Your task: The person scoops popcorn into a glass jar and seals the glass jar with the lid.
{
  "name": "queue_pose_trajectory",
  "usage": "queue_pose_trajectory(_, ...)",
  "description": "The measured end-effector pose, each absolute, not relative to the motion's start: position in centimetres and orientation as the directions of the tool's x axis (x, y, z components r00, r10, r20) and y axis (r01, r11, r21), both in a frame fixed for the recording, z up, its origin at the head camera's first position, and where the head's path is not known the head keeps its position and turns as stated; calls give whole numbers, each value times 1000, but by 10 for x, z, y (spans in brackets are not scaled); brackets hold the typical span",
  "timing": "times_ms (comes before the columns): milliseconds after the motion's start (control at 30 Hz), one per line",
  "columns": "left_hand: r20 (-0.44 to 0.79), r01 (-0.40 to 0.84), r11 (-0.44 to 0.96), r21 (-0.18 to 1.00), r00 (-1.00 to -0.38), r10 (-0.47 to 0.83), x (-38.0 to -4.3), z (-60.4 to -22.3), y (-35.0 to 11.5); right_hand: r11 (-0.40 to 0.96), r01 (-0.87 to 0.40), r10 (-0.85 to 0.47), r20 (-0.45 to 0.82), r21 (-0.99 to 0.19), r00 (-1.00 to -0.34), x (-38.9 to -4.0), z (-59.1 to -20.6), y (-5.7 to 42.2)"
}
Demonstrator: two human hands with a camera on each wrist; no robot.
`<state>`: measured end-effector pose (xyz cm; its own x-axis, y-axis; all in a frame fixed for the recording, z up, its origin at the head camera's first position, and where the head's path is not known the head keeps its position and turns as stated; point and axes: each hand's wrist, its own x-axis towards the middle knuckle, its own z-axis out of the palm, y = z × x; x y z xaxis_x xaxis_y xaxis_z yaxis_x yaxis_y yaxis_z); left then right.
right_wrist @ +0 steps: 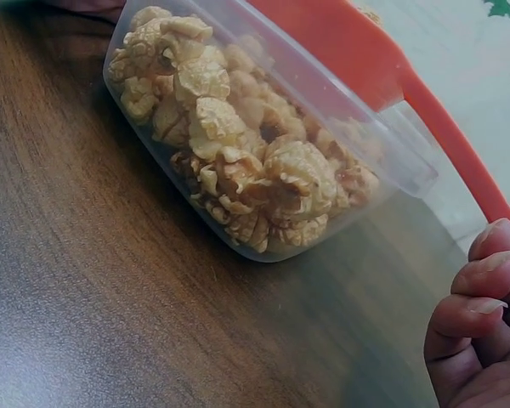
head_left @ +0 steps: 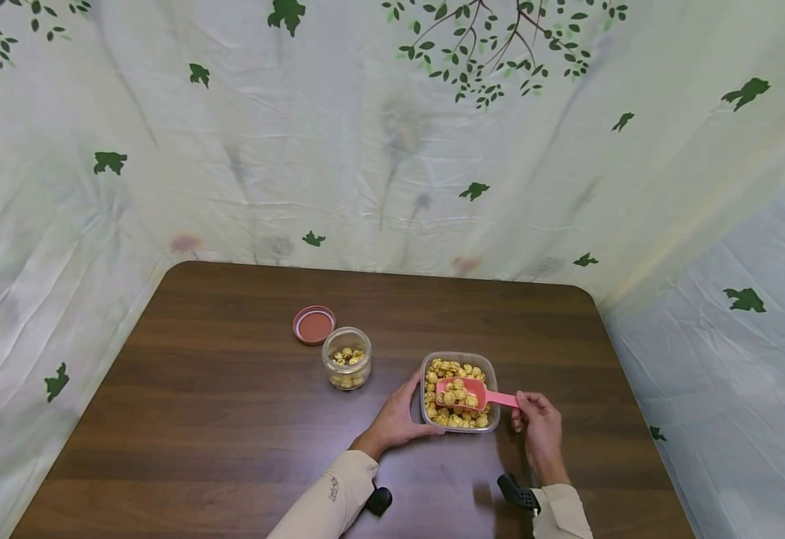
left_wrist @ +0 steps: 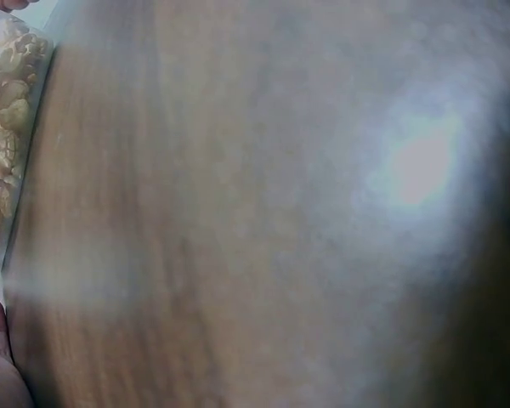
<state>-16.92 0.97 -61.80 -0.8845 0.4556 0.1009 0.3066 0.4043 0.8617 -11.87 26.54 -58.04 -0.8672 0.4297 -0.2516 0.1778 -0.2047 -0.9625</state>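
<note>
Now the right hand [head_left: 539,428] pinches the handle of the pink scoop [head_left: 463,392], loaded with popcorn, over the tub [head_left: 493,374]. Left hand [head_left: 399,419] (fingers relaxed) steadies the tub. Better to lift the scoop level toward the jar [head_left: 347,358].

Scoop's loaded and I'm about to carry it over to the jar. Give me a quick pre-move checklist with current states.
1. Right hand pinches the pink scoop by its handle: ok.
2. Scoop carries popcorn, held above the plastic container: ok.
3. Left hand steadies the container's left side: ok.
4. Glass jar upright and open, its lid lying on the table behind it: ok.
5. Room in the jar, only partly filled: ok.
6. Scoop fits the jar mouth without spilling: cannot tell.
</note>
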Motion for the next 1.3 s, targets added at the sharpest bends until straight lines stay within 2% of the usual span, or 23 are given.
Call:
queue_pose_trajectory(400,73,275,384,881,-882,465,-168,-612,6,-220,149,437,-234,-964,-869,-120,-574,265)
queue_pose_trajectory(633,37,260,417,871,-881,472,-167,-609,0,-221,109,454,-201,-969,-868,-122,-571,266)
queue_pose_trajectory(1033,70,256,353,900,-884,462,-172,-599,-14,-198,101,428,-179,-975,-886,-125,-560,266)
queue_pose_trajectory(1300,99,305,364,880,-868,487,-180,-579,-20,-194,130,434,-203,-972,-878,-133,-551,264)
